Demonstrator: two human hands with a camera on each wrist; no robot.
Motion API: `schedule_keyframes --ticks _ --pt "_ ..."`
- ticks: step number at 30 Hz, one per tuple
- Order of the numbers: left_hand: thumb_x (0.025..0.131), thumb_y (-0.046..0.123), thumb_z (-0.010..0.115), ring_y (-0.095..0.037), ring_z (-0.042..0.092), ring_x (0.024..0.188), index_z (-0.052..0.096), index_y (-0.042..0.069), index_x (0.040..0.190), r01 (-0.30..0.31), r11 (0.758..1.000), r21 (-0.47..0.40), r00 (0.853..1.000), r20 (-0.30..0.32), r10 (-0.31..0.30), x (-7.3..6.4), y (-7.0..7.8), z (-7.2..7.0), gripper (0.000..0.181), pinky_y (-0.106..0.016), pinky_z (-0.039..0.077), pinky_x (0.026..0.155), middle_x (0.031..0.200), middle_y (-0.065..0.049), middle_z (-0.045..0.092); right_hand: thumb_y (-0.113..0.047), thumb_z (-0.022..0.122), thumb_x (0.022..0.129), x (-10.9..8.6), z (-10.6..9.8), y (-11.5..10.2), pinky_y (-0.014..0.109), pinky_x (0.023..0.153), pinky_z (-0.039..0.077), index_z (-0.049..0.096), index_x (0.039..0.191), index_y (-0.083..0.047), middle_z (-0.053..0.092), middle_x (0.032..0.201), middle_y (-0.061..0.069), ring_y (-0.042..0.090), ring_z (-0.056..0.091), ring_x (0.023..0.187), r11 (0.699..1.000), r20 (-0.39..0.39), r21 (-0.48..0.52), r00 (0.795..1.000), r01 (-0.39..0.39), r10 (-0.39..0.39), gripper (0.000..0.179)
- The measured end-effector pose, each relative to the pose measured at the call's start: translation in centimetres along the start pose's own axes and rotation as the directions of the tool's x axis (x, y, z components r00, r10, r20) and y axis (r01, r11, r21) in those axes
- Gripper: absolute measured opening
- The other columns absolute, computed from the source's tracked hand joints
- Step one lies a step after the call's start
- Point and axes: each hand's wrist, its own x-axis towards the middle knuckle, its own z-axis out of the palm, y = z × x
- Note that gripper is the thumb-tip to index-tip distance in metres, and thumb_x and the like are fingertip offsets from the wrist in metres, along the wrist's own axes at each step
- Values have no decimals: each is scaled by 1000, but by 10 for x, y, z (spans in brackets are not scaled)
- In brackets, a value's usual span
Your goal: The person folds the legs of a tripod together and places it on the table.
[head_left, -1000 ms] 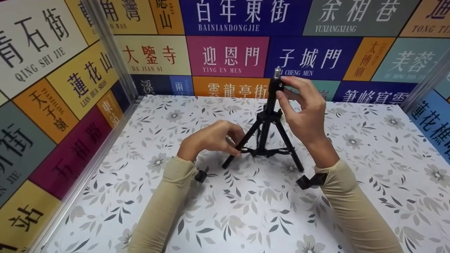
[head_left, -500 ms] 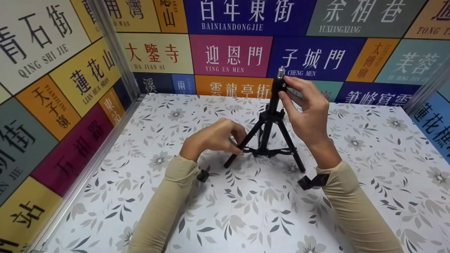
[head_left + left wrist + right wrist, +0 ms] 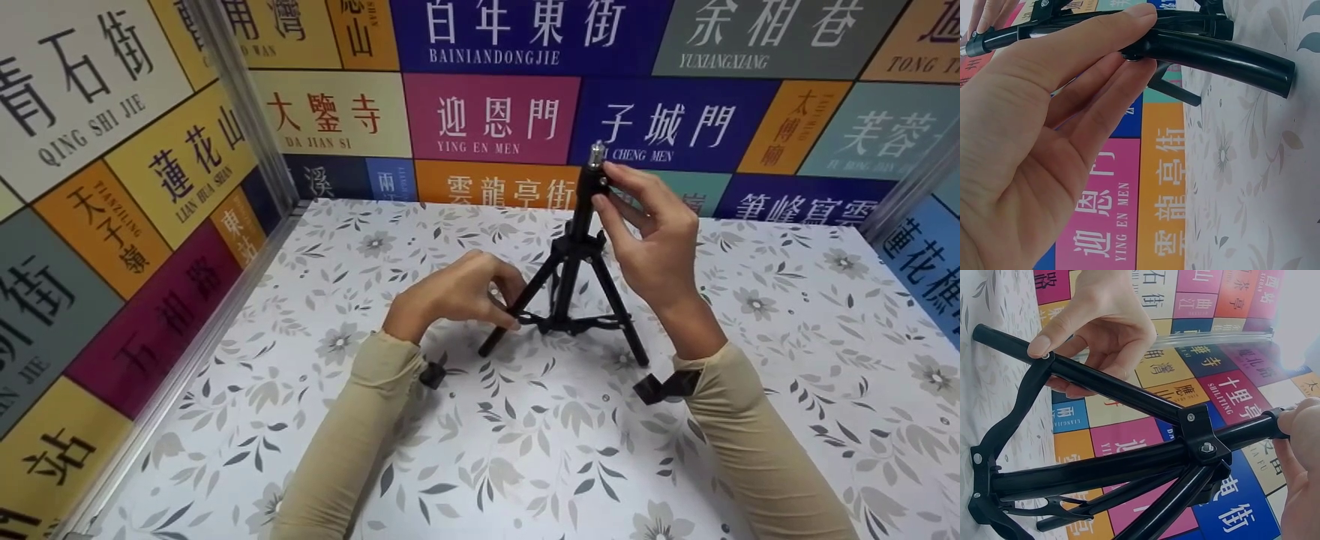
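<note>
A small black tripod stand (image 3: 568,292) stands on the table with its legs spread and a silver screw tip at the top. My left hand (image 3: 457,292) pinches its left leg low down, near the joint with the cross brace; in the left wrist view the thumb and fingers (image 3: 1123,84) close round that leg. Higher up, my right hand (image 3: 652,232) pinches the collar at the top of the centre column between thumb and fingers. The right wrist view shows the column, hub (image 3: 1199,433) and braces from the side, with the right thumb at the column's end.
The table (image 3: 480,450) has a white floral cover. Panels (image 3: 491,120) with coloured street-name signs rise behind it and on both sides, the back one close behind the tripod. A black mount (image 3: 667,386) sits on the right wrist, another (image 3: 431,374) on the left.
The whole head view has shifted slightly, mostly in the first half second. Both hands keep their holds on the tripod, which stands as before.
</note>
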Motion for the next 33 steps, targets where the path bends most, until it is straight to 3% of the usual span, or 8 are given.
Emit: schedule_keyframes --ticks 10,17,33 --pt "81 21 97 -7 75 91 81 14 103 16 1000 -9 1000 -18 -17 0 2 0 28 -24 64 87 95 5 80 10 77 94 0 -2 1 38 106 62 75 131 -1 72 133 16 28 72 129 1000 17 22 1000 -10 10 39" --pt "81 21 98 -9 76 91 81 13 101 -7 1000 -17 999 -40 6 1 1 2 27 -39 67 90 94 3 81 9 76 95 0 -3 1 37 105 63 74 132 -1 72 133 15 29 73 127 1000 35 18 999 -6 5 38" --pt "82 20 97 -8 76 90 80 14 102 -18 1000 -22 998 -58 17 3 2 2 27 -37 66 90 96 5 81 10 76 95 1 -5 0 39 105 63 74 131 0 73 132 15 29 73 127 999 43 51 999 -12 10 38"
